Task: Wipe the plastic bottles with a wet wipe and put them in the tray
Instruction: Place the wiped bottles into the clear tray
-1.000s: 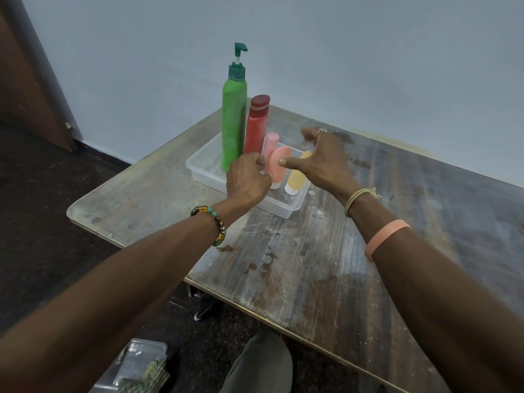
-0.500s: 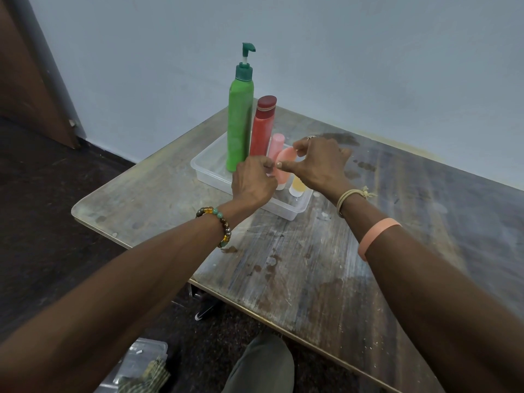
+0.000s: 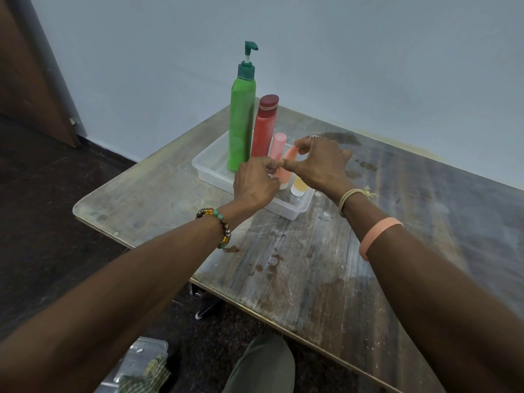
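Head view: the right grip (image 3: 320, 163) pinches the tilted peach bottle (image 3: 285, 174) between thumb and curled forefinger, its base down inside the tray (image 3: 209, 171). The left grip (image 3: 255, 182), just beside it, has its fingers curled; I cannot tell whether it holds anything, and no wet wipe shows. Beyond the grips stand the green pump bottle (image 3: 241, 126), red bottle (image 3: 263, 129) and pink bottle (image 3: 277, 146); the yellow bottle (image 3: 298, 185) sits beneath the right grip. I judge the task nearly finished: only setting this bottle down remains.

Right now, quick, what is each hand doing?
Left hand: fingers curled beside the bottle, grip cannot be told.
Right hand: thumb and forefinger pinching the salmon bottle.
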`<state>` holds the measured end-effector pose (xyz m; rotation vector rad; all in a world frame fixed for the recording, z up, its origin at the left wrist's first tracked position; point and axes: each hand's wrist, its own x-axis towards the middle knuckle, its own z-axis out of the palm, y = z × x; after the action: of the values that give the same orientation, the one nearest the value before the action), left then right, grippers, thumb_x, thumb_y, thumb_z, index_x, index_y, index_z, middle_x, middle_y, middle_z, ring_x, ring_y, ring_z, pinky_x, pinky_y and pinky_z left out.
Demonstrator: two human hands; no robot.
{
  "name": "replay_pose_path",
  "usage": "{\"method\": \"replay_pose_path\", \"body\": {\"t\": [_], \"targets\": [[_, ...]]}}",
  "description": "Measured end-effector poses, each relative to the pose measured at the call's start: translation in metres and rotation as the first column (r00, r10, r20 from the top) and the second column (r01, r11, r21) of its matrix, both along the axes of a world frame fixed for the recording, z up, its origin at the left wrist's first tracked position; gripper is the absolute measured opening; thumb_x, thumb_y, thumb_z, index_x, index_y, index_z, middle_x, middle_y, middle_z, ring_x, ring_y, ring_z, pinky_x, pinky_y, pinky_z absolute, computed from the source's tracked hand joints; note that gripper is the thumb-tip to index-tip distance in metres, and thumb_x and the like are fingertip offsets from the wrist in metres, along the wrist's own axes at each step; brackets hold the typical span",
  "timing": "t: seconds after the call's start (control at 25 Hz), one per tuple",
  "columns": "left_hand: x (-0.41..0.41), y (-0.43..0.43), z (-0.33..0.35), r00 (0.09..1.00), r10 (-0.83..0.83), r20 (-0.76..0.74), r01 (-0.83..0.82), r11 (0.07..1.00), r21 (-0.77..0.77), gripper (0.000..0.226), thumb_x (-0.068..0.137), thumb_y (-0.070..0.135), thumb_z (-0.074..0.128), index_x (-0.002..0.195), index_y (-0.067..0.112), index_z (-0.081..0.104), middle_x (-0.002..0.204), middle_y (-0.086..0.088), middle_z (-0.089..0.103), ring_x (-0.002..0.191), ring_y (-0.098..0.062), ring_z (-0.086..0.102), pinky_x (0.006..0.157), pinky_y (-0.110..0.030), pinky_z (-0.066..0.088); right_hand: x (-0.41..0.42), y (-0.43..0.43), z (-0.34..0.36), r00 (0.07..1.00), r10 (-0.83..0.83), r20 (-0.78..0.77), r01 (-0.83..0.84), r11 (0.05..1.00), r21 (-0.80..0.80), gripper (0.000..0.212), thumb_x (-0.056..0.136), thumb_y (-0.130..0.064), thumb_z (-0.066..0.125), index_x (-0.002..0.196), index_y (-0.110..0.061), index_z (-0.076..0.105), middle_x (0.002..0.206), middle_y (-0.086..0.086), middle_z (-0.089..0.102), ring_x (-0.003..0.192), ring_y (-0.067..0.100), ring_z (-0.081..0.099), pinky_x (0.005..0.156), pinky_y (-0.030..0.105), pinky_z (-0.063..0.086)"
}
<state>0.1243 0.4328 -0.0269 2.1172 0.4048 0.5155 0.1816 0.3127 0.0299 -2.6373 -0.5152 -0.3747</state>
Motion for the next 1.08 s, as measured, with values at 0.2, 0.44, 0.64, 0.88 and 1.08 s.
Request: {"method": "replay_pose_path", "body": {"t": [0.2, 0.44, 0.64, 0.88, 1.08], "targets": [[-0.001, -0.001, 0.0, 1.0, -0.01, 0.006, 0.01, 1.0, 0.0, 0.033, 0.078, 0.015, 0.078, 0.11, 0.024, 0.074, 0.103, 0.006, 0.076, 0.094, -0.012, 0.071, 0.089, -0.033, 0.056, -0.002, 0.0, -0.001, 1.0, 0.004, -0.004, -0.004, 1.0, -0.014, 0.049, 0.075, -0.055, 0.069, 0.116, -0.028, 0.066, 0.11, -0.008, 0.068, 0.114, 0.024, 0.056, 0.086, 0.041, 0.025], [-0.005, 0.005, 0.0, 0.999, -0.004, 0.034, 0.004, 1.0, 0.017, 0.031, 0.076, 0.006, 0.076, 0.104, 0.018, 0.075, 0.099, 0.003, 0.076, 0.087, -0.013, 0.07, 0.087, -0.03, 0.056, 0.008, -0.028, 0.016, 0.976, 0.081, -0.203, -0.033, 0.972, 0.233, 0.094, 0.05, -0.055, 0.089, 0.13, -0.016, 0.059, 0.128, -0.001, 0.063, 0.116, 0.02, 0.058, 0.101, 0.049, 0.045], [-0.008, 0.003, 0.002, 0.999, 0.004, 0.047, -0.005, 1.0, 0.016, 0.023, 0.072, 0.012, 0.081, 0.092, 0.021, 0.073, 0.085, 0.009, 0.07, 0.081, -0.009, 0.067, 0.079, -0.025, 0.054, 0.008, -0.051, 0.015, 0.891, 0.212, -0.401, -0.111, 0.96, 0.259, 0.068, 0.06, -0.004, 0.091, 0.122, -0.009, 0.063, 0.117, 0.002, 0.063, 0.112, 0.024, 0.057, 0.094, 0.039, 0.05], [-0.008, -0.004, 0.004, 0.998, -0.035, 0.056, 0.034, 0.999, 0.022, 0.025, 0.068, 0.02, 0.083, 0.091, 0.024, 0.073, 0.086, 0.011, 0.071, 0.079, -0.006, 0.066, 0.076, -0.025, 0.055, 0.011, -0.051, 0.005, 0.901, 0.23, -0.367, -0.099, 0.935, 0.342, 0.068, 0.069, -0.002, 0.086, 0.131, -0.009, 0.058, 0.116, 0.0, 0.062, 0.105, 0.02, 0.056, 0.085, 0.031, 0.048], [-0.008, -0.005, 0.003, 0.996, -0.058, 0.064, 0.054, 0.997, 0.06, 0.025, 0.068, 0.02, 0.083, 0.091, 0.024, 0.073, 0.085, 0.011, 0.071, 0.08, -0.006, 0.066, 0.078, -0.027, 0.056, 0.017, -0.055, 0.003, 0.919, 0.221, -0.326, -0.104, 0.935, 0.339, 0.056, 0.068, -0.009, 0.088, 0.12, -0.013, 0.066, 0.106, -0.002, 0.067, 0.086, 0.013, 0.058, 0.085, 0.035, 0.053]]}}
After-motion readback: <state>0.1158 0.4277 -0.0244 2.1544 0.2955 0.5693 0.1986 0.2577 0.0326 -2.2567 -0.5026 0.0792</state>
